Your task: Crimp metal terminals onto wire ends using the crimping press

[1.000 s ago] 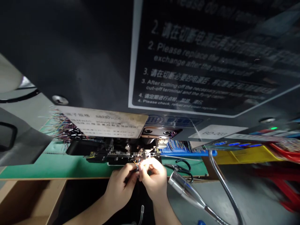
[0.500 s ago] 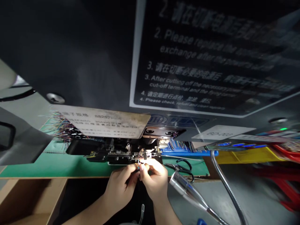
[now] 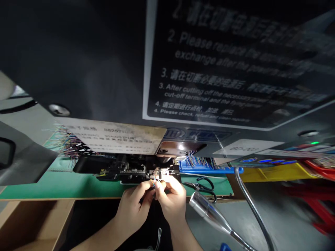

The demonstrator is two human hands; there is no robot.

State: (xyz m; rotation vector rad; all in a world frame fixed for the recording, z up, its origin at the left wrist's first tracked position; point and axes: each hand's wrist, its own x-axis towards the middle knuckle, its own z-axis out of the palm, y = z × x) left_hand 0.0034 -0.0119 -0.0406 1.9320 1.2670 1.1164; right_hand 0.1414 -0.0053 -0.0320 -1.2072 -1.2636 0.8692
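Thin coloured wires (image 3: 154, 183), orange and blue among them, are pinched between the fingertips of both hands. My left hand (image 3: 136, 202) is closed on them from the left. From the right, my right hand (image 3: 171, 198) grips them too, thumb and forefinger pressed together. Just beyond the fingertips is the lit working head of a crimping machine (image 3: 160, 173). The wire ends are small and partly hidden by the fingers, so I cannot tell whether they touch the machine.
The machine's dark housing (image 3: 104, 62) fills the upper view. Black-handled scissors (image 3: 201, 188) lie on the green mat (image 3: 86, 186), near a silver gooseneck lamp (image 3: 209, 211). Behind are a blue tray (image 3: 209, 170) of wires, a yellow bin (image 3: 282, 172) and wire bundles (image 3: 68, 141) at left.
The hands stay nearly in place, still pinching the wires, with the wire ends shifted slightly. The metal block under the machine's housing looks a little different. The camera view has moved a little.
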